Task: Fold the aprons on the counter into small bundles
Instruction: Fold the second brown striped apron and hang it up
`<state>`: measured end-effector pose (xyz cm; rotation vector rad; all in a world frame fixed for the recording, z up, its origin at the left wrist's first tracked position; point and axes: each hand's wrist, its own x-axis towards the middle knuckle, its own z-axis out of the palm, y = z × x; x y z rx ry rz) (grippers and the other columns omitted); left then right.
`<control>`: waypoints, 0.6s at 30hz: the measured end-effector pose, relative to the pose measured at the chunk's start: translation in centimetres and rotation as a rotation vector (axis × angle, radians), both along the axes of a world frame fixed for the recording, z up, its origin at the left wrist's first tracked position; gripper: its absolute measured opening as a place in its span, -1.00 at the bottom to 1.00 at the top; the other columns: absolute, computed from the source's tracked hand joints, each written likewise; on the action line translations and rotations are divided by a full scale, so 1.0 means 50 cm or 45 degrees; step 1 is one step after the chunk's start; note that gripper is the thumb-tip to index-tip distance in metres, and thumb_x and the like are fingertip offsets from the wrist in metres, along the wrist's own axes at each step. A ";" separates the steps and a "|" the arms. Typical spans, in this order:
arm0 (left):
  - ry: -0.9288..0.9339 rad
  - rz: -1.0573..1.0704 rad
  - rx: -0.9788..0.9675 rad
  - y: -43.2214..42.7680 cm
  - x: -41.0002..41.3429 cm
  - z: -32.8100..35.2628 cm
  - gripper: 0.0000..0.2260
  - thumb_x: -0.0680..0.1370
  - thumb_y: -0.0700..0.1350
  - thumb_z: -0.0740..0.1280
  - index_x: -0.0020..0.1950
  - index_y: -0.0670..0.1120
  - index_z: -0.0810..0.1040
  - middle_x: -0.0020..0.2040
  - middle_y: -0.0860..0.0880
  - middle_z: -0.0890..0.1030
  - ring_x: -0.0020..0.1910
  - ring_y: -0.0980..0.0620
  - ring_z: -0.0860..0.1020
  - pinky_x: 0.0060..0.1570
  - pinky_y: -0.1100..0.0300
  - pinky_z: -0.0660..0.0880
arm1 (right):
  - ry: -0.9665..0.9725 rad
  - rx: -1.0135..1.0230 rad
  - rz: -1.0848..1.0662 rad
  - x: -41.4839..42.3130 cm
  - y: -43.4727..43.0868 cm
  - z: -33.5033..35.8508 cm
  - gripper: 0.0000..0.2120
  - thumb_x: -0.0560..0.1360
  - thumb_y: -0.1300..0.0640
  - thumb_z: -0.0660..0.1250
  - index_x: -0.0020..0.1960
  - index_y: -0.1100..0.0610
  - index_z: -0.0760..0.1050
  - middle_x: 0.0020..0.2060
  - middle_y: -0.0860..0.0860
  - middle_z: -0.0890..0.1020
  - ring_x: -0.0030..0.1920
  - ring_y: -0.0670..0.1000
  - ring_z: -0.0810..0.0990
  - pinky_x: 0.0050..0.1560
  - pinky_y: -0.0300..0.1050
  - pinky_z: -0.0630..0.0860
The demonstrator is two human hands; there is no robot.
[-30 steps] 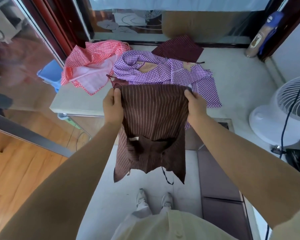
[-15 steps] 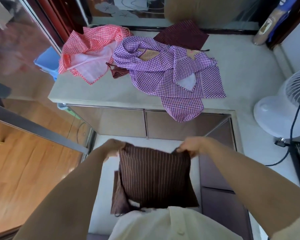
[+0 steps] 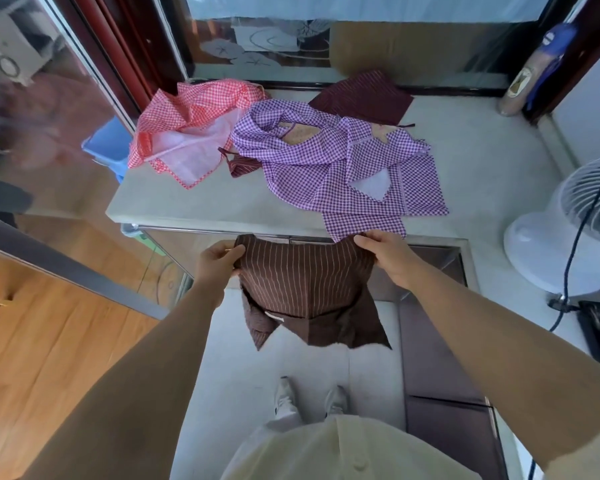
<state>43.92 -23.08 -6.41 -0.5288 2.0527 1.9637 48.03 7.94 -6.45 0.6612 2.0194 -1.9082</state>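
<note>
We log pale stone tabletop (image 3: 187, 206) set against etched glass panel (image 3: 264, 46); dark red frame (image 3: 118, 39) at back left. Glass door (image 3: 49, 116) on left, strong reflections. Wood floor (image 3: 49, 341) left, pale tiled floor (image 3: 229, 375) underfoot. Dark cabinet fronts (image 3: 437, 358) right. White fan (image 3: 551, 244) far right, dark cable (image 3: 575, 237) across it. Blue stool (image 3: 108, 147) just beside tabletop's left end. We note bright daylight.

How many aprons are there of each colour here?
Red-and-white checked cloth apron: 1
Purple-and-white checked cloth apron: 1, as far as the heap shows
Brown pinstriped cloth apron, held by left hand and right hand: 1
Dark maroon striped folded cloth apron: 1
Total: 4, leaving out a small striped scrap under the purple one
</note>
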 end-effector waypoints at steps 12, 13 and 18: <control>0.236 0.005 -0.369 0.001 -0.010 0.000 -0.73 0.47 -0.35 0.37 0.06 -0.03 0.52 -0.33 -0.05 0.52 -0.30 -0.02 0.50 -0.22 0.10 0.48 | 0.193 0.419 -0.117 0.006 0.007 0.001 -0.72 0.46 0.18 0.49 0.09 0.11 0.46 -0.08 0.08 0.63 -0.09 0.03 0.62 -0.08 -0.13 0.55; 0.274 -0.031 -0.407 0.001 -0.011 0.000 -0.68 0.48 -0.34 0.37 0.14 0.00 0.54 -0.36 -0.02 0.50 -0.32 0.01 0.47 -0.24 0.14 0.45 | 0.225 0.468 -0.082 0.006 0.007 0.002 -0.75 0.46 0.18 0.48 0.10 0.11 0.51 -0.07 0.09 0.66 -0.07 0.03 0.64 -0.02 -0.10 0.57; 0.335 -0.031 -0.451 0.000 -0.015 0.006 -0.71 0.50 -0.32 0.36 -0.18 0.10 0.64 -0.34 0.11 0.62 -0.24 -0.03 0.56 -0.11 0.04 0.55 | 0.383 0.644 -0.044 0.003 0.001 0.011 -0.80 0.51 0.19 0.43 0.10 0.25 0.62 -0.11 0.06 0.68 -0.12 -0.03 0.64 -0.07 -0.28 0.53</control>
